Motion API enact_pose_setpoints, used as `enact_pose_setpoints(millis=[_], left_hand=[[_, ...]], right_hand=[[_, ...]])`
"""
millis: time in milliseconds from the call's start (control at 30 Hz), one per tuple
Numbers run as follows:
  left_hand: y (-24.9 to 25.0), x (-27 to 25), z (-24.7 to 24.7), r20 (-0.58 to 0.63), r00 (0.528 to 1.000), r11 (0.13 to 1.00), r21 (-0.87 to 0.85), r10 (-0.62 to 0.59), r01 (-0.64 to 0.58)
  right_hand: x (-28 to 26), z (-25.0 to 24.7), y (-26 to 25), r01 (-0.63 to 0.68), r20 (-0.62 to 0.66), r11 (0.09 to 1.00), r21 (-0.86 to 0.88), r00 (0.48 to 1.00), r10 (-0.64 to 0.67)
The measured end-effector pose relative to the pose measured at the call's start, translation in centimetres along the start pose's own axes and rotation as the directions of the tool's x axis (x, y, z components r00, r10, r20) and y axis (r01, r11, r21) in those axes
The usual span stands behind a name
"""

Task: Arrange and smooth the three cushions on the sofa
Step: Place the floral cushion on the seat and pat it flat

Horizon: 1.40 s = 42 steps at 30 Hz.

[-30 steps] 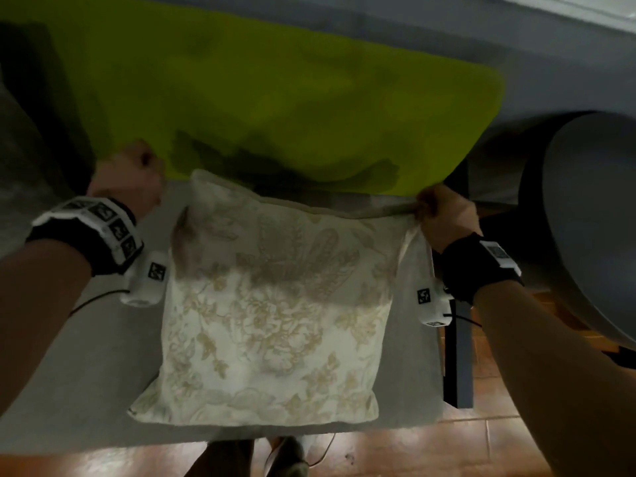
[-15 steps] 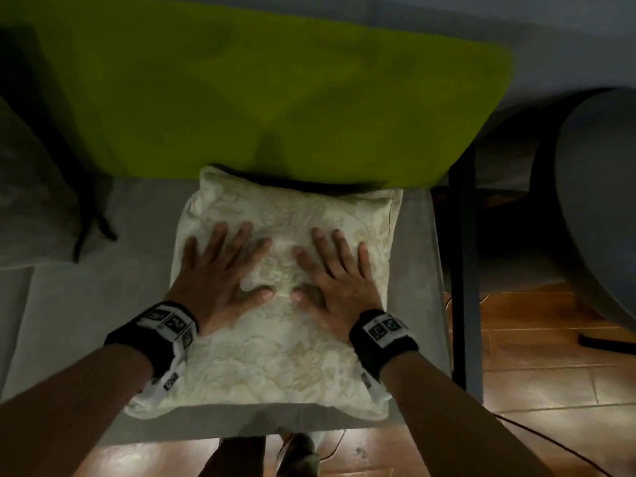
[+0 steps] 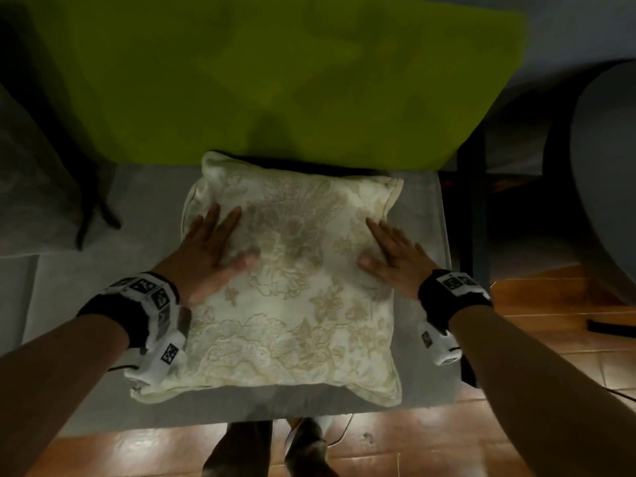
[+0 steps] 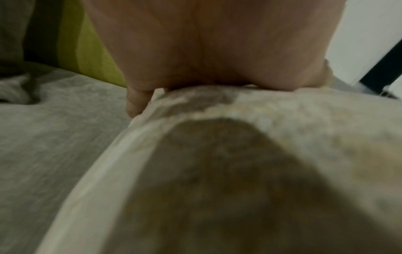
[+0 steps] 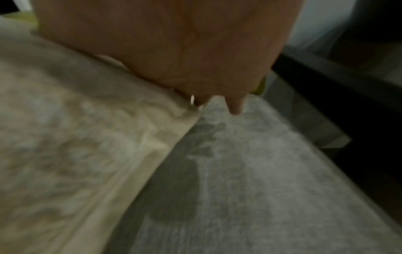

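Cushion [image 3: 292,287] lies flat on grey sofa seat [image 3: 86,321], roughly square so no clear long axis, top edge against lime-green back cushion [image 3: 275,80]. Cream woven fabric, beige floral pattern, piped edges, puffy corners. Left hand [image 3: 203,253] and right hand [image 3: 392,259] both flat on it near its side edges, fingers straight, pointing toward the backrest, grip released. Seat fabric is plain and matte. Reddish floor tiles [image 3: 550,339] lie beyond.

Brown floor tiles [image 3: 537,352] lie below the sofa's front edge, a dark cable [image 3: 609,395] trails across them, and a grey rounded object [image 3: 605,173] stands off the sofa's right edge.
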<state>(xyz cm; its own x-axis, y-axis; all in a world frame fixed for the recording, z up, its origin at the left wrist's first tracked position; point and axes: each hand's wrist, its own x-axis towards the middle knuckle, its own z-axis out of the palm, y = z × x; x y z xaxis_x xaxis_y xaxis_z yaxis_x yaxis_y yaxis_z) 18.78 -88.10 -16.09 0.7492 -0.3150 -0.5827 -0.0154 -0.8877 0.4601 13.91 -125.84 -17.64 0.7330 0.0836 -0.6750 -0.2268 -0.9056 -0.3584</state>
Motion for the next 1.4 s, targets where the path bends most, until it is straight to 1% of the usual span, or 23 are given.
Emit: enact_pose_setpoints(millis=[67,133,167,200,267,300,400,500,600,667,700,767,800,867,933,967,1000,1067,1100,1167,1233,1300,1400], left_hand=[[-0.6,0.9,-1.7,-0.130,0.991,0.993,-0.120,-0.018,0.002],[-2.7,2.3,-3.5,-0.302,0.934,0.959,-0.261,-0.191,0.111],[-3.7,2.8,-4.3,-0.320,0.903,0.930,-0.317,-0.289,0.185],[-4.5,3.3,-4.6,-0.288,0.884,0.885,-0.402,-0.368,0.237],[-4.1,3.4,-5.0,-0.174,0.880,0.774,-0.571,-0.441,0.275],[-3.7,3.4,-4.9,-0.135,0.883,0.735,-0.617,-0.449,0.280],[-3.4,3.2,-4.5,-0.182,0.873,0.734,-0.632,-0.452,0.248],[-4.4,3.1,-4.5,-0.237,0.845,0.706,-0.676,-0.479,0.211],[-5.3,2.2,-4.2,-0.223,0.802,0.628,-0.744,-0.555,0.227],[-5.6,1.6,-4.0,-0.216,0.784,0.600,-0.765,-0.581,0.233],[-5.6,1.5,-4.2,-0.257,0.783,0.665,-0.704,-0.566,0.249],[-5.5,1.6,-5.1,-0.382,0.775,0.834,-0.450,-0.504,0.320],[-5.0,1.5,-5.7,-0.441,0.766,0.875,-0.358,-0.467,0.327],[-3.9,1.4,-7.1,-0.542,0.778,0.939,-0.292,-0.319,0.181],[-1.7,1.1,-8.1,-0.598,0.801,0.994,-0.086,0.007,-0.073],[-0.3,0.8,-8.1,-0.549,0.816,0.979,0.023,0.181,-0.202],[1.1,0.7,-7.6,-0.448,0.835,0.946,0.099,0.320,-0.309],[2.7,1.1,-5.6,-0.157,0.846,0.844,0.280,0.510,-0.457],[2.8,1.5,-4.2,-0.028,0.859,0.806,0.361,0.511,-0.468],[1.9,2.3,-1.9,0.079,0.910,0.820,0.408,0.406,-0.401],[1.3,3.2,-1.3,0.062,0.948,0.882,0.353,0.312,-0.313],[1.2,4.1,-1.4,0.080,0.961,0.898,0.341,0.265,-0.276],[-0.2,5.2,-2.0,0.094,0.977,0.920,0.331,0.190,-0.211]], right_hand=[[-0.3,-1.3,1.1,-0.041,-0.069,0.972,0.232,0.996,0.058],[0.1,-2.2,1.9,-0.098,-0.247,0.896,0.433,0.943,0.222],[0.3,-2.6,2.1,-0.119,-0.294,0.841,0.528,0.903,0.313],[0.6,-2.8,2.1,-0.119,-0.276,0.750,0.651,0.883,0.380],[0.8,-3.0,1.0,-0.117,-0.124,0.536,0.836,0.912,0.391],[0.7,-3.2,0.2,-0.129,-0.075,0.501,0.856,0.928,0.366],[0.8,-3.0,-1.2,-0.137,-0.069,0.536,0.833,0.935,0.347],[0.8,-3.2,-1.0,-0.156,-0.059,0.505,0.849,0.921,0.384],[0.8,-3.6,0.4,-0.168,-0.204,0.624,0.763,0.854,0.480],[0.9,-3.9,0.5,-0.202,-0.249,0.687,0.698,0.831,0.497],[1.1,-4.1,0.3,-0.232,-0.274,0.750,0.619,0.831,0.484],[1.5,-4.4,-0.6,-0.280,-0.362,0.888,0.366,0.836,0.413],[1.3,-4.5,-1.1,-0.253,-0.428,0.931,0.263,0.834,0.348],[0.6,-5.0,-2.2,-0.067,-0.554,0.992,0.107,0.824,0.116],[-0.3,-5.1,-3.7,0.127,-0.587,0.987,-0.098,0.794,-0.161],[-0.6,-4.8,-4.6,0.201,-0.546,0.955,-0.216,0.786,-0.289],[-0.6,-4.3,-5.4,0.275,-0.478,0.910,-0.311,0.782,-0.400],[-0.2,-2.6,-6.4,0.405,-0.324,0.848,-0.341,0.797,-0.510],[0.2,-1.7,-6.4,0.423,-0.266,0.857,-0.296,0.825,-0.499],[1.1,-0.2,-5.7,0.375,-0.198,0.894,-0.245,0.884,-0.424],[2.3,0.5,-5.1,0.278,-0.144,0.938,-0.208,0.940,-0.311],[3.3,0.4,-4.9,0.168,-0.067,0.975,-0.143,0.982,-0.179],[4.3,0.2,-3.8,0.056,0.006,0.995,-0.078,0.998,-0.056]])
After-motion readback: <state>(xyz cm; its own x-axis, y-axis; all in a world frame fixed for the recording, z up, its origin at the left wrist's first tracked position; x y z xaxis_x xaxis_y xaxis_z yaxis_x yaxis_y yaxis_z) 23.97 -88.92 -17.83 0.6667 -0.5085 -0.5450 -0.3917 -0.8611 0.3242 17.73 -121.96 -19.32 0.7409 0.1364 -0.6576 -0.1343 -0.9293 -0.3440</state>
